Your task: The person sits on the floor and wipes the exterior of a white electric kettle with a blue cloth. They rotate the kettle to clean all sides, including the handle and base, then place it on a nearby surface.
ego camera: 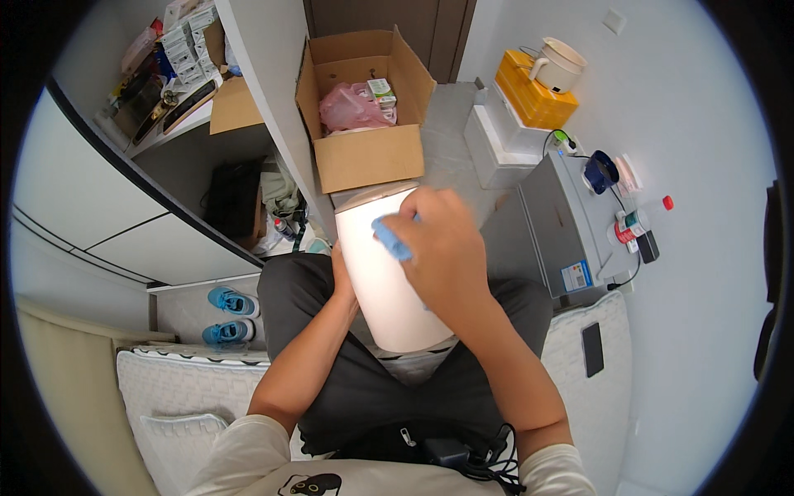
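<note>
A white, rounded, bin-like container (378, 285) with a tan end (376, 197) lies tilted between my knees. That tan end points away from me. My left hand (341, 271) holds the container along its left side, and most of the fingers are hidden behind it. Over the upper right of the container, my right hand (443, 245) grips a bunched blue cloth (392, 239). The cloth is against the white surface. My right hand is slightly blurred.
An open cardboard box (369, 158) holds a pink plastic bag (352, 106) and small cartons. To the right stand a grey mini fridge (546, 223), a yellow box (535, 93) and an electric pot (558, 65). A phone (593, 350) lies on the mattress (564, 397); blue sneakers (229, 316) sit at left.
</note>
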{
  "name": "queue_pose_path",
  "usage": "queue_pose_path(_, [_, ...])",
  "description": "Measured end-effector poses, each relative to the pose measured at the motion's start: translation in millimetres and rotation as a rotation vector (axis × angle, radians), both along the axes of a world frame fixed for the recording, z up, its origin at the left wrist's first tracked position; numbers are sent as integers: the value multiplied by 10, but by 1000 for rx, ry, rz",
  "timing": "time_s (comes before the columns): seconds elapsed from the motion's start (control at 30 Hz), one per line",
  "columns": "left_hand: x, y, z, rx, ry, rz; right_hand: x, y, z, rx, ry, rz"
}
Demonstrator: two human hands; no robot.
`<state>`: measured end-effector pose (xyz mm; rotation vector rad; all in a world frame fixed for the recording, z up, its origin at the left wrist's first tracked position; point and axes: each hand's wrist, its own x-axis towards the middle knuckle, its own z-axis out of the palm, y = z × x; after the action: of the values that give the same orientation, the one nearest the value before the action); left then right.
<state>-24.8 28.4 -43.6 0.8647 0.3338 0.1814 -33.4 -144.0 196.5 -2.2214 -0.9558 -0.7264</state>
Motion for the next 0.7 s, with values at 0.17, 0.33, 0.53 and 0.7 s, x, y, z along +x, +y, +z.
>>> queue_pose_path(0.17, [22, -139, 168, 1, 48, 22, -174, -151, 11, -108, 38, 51])
queue_pose_path(0.33, [31, -195, 371, 112, 4, 52, 137, -224, 43, -6, -7, -94])
queue_pose_path(0.53, [-29, -155, 320, 29, 40, 38, 90, -200, -16, -22, 64, 20])
queue_pose_path(0.7, [-13, -165, 336, -19, 38, 18, -193, -321, 17, -80, 87, 115])
